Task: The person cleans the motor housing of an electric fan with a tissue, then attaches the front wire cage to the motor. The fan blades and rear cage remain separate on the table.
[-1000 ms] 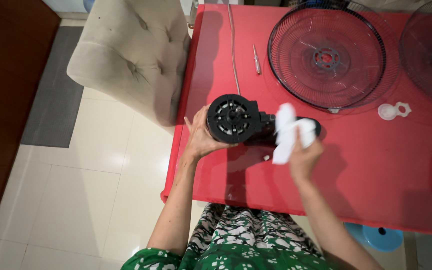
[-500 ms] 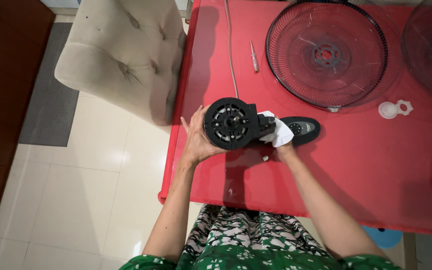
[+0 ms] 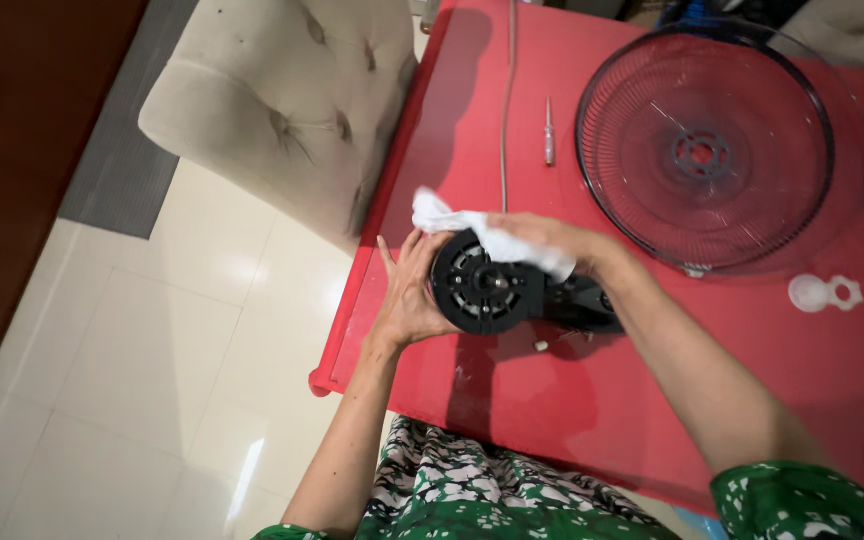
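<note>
A black fan motor housing [image 3: 487, 294] stands on the red table [image 3: 752, 350], its round vented face toward me. My left hand [image 3: 409, 290] cups its left side. My right hand [image 3: 542, 238] reaches over the top of the housing and presses a white cloth [image 3: 472, 232] against its upper edge. The housing's black base [image 3: 587, 305] shows just behind it, partly hidden by my right forearm.
A black wire fan guard [image 3: 704, 155] lies on the table at the back right, a second one at the right edge. A screwdriver [image 3: 549, 132], a grey cord [image 3: 504, 110] and a white plastic nut [image 3: 822, 292] lie nearby. A beige tufted chair [image 3: 282, 105] stands left of the table.
My right hand has moved with the cloth from the housing's right side, near the base, up over its top to the upper left edge. My left hand stays on the housing.
</note>
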